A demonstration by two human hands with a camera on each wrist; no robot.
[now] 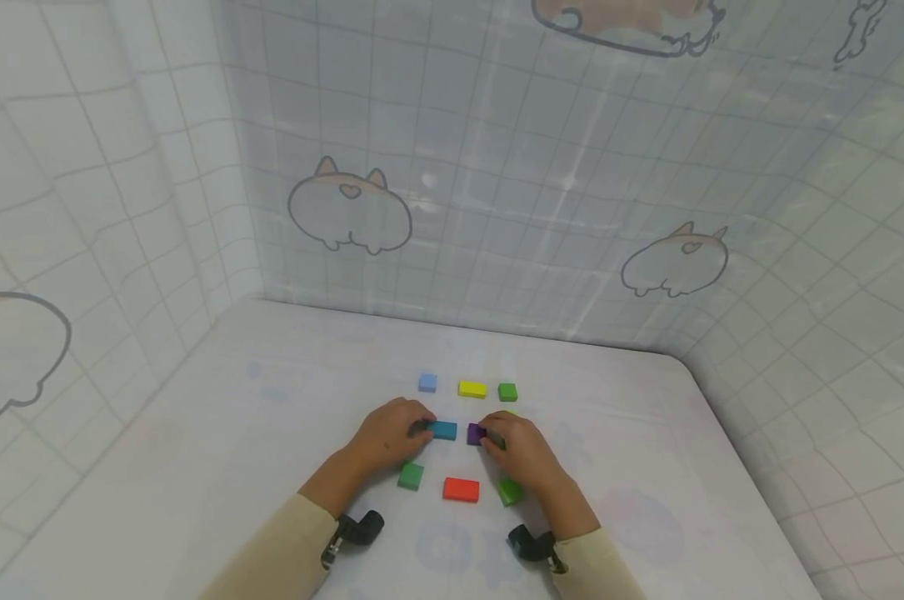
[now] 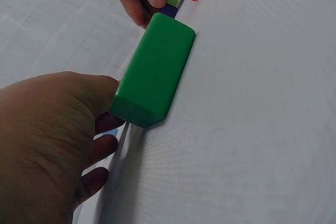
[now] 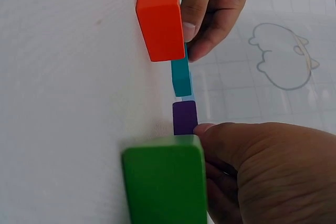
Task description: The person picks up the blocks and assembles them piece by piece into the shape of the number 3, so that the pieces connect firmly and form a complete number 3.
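Observation:
My left hand (image 1: 392,433) pinches the left end of a blue rectangular block (image 1: 444,430) between thumb and fingers, low at the tabletop. Across a small gap to its right, my right hand (image 1: 525,452) has thumb and fingers around a purple block (image 1: 475,434), whose right part the fingers hide. In the right wrist view, the thumb tip meets the edge of the purple block (image 3: 185,118), with the blue block (image 3: 181,78) beyond it. Nearer my body lie a green block (image 1: 411,476), a red block (image 1: 461,490) and a bright green block (image 1: 509,492) beside the right wrist.
Farther back, a light blue block (image 1: 427,382), a yellow block (image 1: 472,389) and a small green block (image 1: 507,392) form a row. A yellow-green block (image 1: 511,412) peeks out behind my right hand. Grid-patterned curtains (image 1: 481,167) surround the white table (image 1: 309,367) at back and sides.

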